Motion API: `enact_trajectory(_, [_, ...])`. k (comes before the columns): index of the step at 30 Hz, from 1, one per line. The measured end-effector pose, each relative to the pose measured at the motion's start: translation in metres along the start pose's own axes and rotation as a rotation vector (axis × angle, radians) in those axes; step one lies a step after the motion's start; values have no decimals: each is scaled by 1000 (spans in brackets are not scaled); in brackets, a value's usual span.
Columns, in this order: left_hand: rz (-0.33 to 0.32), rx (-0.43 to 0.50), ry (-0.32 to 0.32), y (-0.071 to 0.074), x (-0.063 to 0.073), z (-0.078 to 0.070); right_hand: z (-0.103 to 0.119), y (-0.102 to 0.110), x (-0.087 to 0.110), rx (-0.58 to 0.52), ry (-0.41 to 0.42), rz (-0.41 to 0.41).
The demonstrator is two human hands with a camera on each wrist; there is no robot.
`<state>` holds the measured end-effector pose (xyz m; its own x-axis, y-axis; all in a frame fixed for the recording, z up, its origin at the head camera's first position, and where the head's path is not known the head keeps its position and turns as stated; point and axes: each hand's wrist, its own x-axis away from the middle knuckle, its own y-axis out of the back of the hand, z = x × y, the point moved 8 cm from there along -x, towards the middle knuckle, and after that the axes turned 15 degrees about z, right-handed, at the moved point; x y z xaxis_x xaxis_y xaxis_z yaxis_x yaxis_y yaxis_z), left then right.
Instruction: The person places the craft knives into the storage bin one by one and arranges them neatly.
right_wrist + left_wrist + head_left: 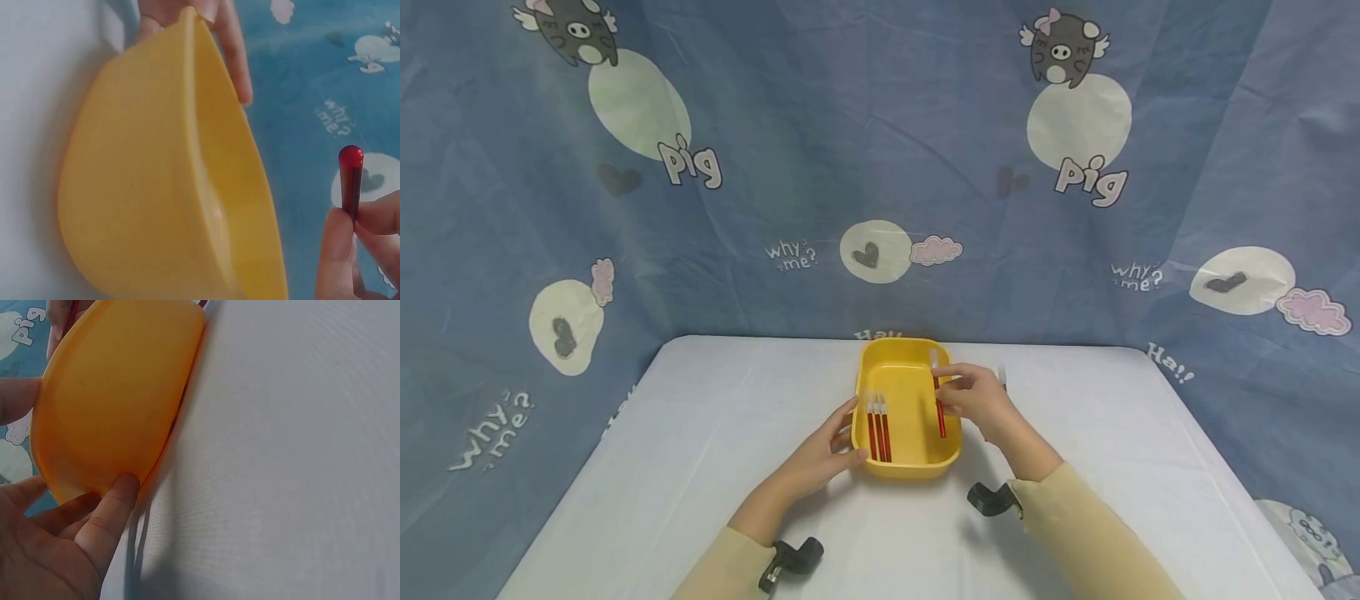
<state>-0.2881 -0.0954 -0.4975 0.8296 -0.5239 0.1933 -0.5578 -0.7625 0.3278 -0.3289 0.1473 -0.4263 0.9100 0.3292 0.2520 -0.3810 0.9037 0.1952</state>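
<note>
A yellow plastic tray [910,469] stands on the white table. My left hand [822,460] grips its left side near the front corner, thumb at the rim; the left wrist view shows fingers against the tray's outer wall. Over the tray's right side, my right hand [981,402] pinches a red-handled paintbrush [941,421] between thumb and fingers, pale tip pointing away. The rounded red end of the paintbrush [351,157] sticks up from the fingertips in the right wrist view. Several similar paintbrushes [877,435] lie side by side inside the tray at its left.
Beyond my right hand, another pale tip [1002,375] shows on the white table [1090,450], the rest hidden by the hand. A blue printed cloth [880,167] hangs behind the table and along its sides. Dark wrist-camera mounts [991,499] sit at both cuffs.
</note>
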Motion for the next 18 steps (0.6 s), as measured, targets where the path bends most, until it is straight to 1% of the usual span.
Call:
enact_trajectory(9, [2,2,-9,0,0,-1,1,-22,-12,6,43,-2])
enact_trajectory(12, [6,4,-9,-1,0,0,0,-28,-15,12,37,-18])
enact_trajectory(15, [12,5,-8,-1,-1,1,-2,-35,-18,44,22,-32])
enact_trajectory(18, [20,7,-21,-1,-1,0,-4,-42,-21,68,11,-28])
